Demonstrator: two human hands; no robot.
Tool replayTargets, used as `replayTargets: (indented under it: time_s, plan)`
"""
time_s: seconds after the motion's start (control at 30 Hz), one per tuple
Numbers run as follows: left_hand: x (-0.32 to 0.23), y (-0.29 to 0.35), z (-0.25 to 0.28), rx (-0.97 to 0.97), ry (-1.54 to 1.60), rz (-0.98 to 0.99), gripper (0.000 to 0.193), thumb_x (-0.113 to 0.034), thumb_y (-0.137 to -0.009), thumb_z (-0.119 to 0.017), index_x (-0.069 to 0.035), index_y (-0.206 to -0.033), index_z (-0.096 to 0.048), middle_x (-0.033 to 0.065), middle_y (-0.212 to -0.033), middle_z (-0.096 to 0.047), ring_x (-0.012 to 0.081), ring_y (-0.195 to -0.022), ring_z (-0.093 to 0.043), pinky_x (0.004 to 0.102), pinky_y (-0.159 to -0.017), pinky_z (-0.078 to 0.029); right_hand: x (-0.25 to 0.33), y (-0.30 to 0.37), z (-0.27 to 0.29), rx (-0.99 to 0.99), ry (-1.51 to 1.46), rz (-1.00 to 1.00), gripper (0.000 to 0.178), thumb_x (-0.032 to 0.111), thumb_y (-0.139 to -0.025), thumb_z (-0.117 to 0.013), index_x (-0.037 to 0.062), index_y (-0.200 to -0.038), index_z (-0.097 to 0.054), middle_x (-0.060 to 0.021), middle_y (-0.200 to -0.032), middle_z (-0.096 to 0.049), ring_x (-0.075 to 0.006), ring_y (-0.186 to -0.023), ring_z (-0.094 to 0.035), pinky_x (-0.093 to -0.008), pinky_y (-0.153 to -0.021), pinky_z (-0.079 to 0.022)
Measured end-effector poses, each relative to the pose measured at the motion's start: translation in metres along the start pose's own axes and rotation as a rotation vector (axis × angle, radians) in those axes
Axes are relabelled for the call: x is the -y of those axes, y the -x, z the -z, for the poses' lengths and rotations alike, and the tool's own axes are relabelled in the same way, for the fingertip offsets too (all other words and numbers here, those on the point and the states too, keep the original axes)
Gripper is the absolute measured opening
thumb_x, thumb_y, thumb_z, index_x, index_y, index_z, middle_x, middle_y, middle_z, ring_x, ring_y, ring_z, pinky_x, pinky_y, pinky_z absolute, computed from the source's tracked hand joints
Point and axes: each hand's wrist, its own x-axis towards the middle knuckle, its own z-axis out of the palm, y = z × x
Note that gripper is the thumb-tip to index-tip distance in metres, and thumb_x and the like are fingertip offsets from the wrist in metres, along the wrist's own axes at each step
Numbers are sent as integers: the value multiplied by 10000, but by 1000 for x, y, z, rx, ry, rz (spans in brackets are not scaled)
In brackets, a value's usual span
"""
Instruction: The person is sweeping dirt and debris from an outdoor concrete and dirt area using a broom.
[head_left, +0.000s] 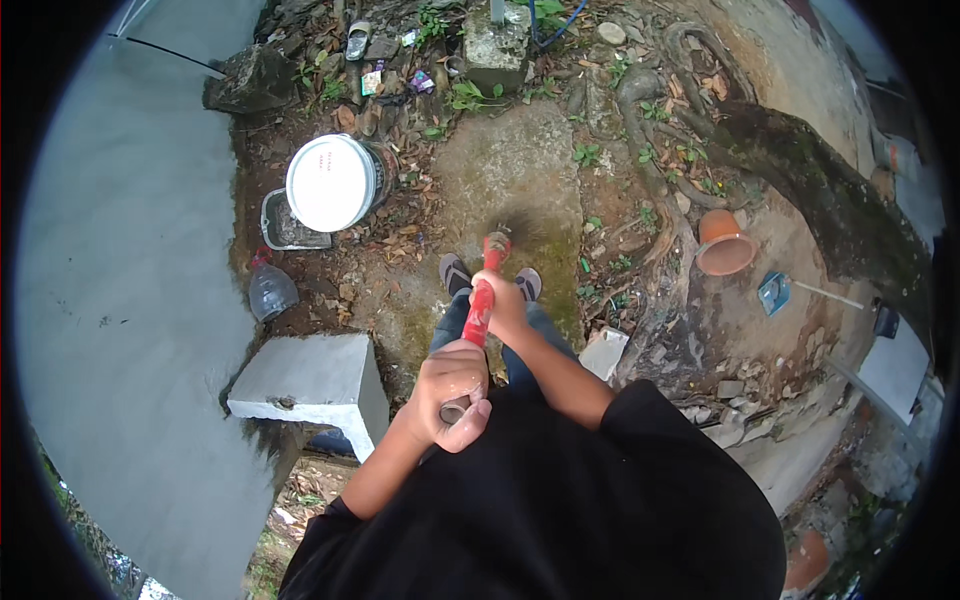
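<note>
Both of my hands are wrapped round the red handle of a broom (479,312), which points down and away from me. At the handle's near end is my left hand (452,392), closed, with the round hollow end showing beside the thumb. Farther down the handle, my right hand (503,305) is closed round it too. The broom's thin dark bristles (516,224) fan out over the mossy concrete path (510,150), just beyond my feet in dark sandals. The bristle tips look blurred.
On the left stand a white-lidded bucket (330,183), a grey tray (282,222), a clear plastic bottle (272,292) and a white concrete block (310,378) by a grey wall (140,250). To the right are tree roots (640,110), a clay pot (725,245) and a blue dustpan (773,294).
</note>
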Motion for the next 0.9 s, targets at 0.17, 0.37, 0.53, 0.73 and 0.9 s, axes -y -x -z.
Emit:
replayTargets:
  time_s: [0.17, 0.37, 0.53, 0.73, 0.9]
  plan:
    - [-47, -27, -34, 140, -45, -58, 185, -115, -728, -661, -75, -666, -491, 66, -642, -524, 296, -560, -509, 401, -631, -449, 41, 5, 38, -26, 2, 35, 195, 165, -852, -751, 100, -1029, -701, -171, -836, -733, -397, -829, -727, -458, -726, -561]
    - [-66, -83, -98, 388, 120, -219, 213, -133, -748, -657, -83, -657, -472, 63, -627, -479, 308, -580, -526, 404, -661, -466, 52, 44, 155, -470, 210, 89, 208, 105, -855, -749, 84, -1051, -685, -160, -792, -706, -323, -685, -723, -390, -661, -547]
    - [27, -113, -171, 597, 114, -156, 200, -130, -762, -650, -64, -678, -480, 116, -665, -534, 379, -667, -563, 457, -752, -476, -137, 38, 213, -500, -760, -426, 202, 131, -857, -754, 85, -1041, -683, -122, -834, -699, -211, -720, -692, -355, -701, -539]
    - [-45, -100, -224, 706, 99, -232, 190, -172, -761, -680, -62, -720, -531, 109, -694, -552, 354, -688, -586, 429, -670, -464, -10, 81, 200, -599, -63, -127, 208, 128, -871, -756, 109, -1071, -701, -111, -853, -692, -200, -807, -705, -318, -779, -537]
    - [-34, -113, -237, 693, 101, -232, 189, -160, -772, -669, -68, -708, -518, 104, -692, -547, 350, -674, -577, 429, -669, -457, -69, 89, 231, -707, -465, -346, 137, 80, -914, -687, 106, -1047, -710, -72, -745, -674, -185, -704, -668, -331, -679, -519]
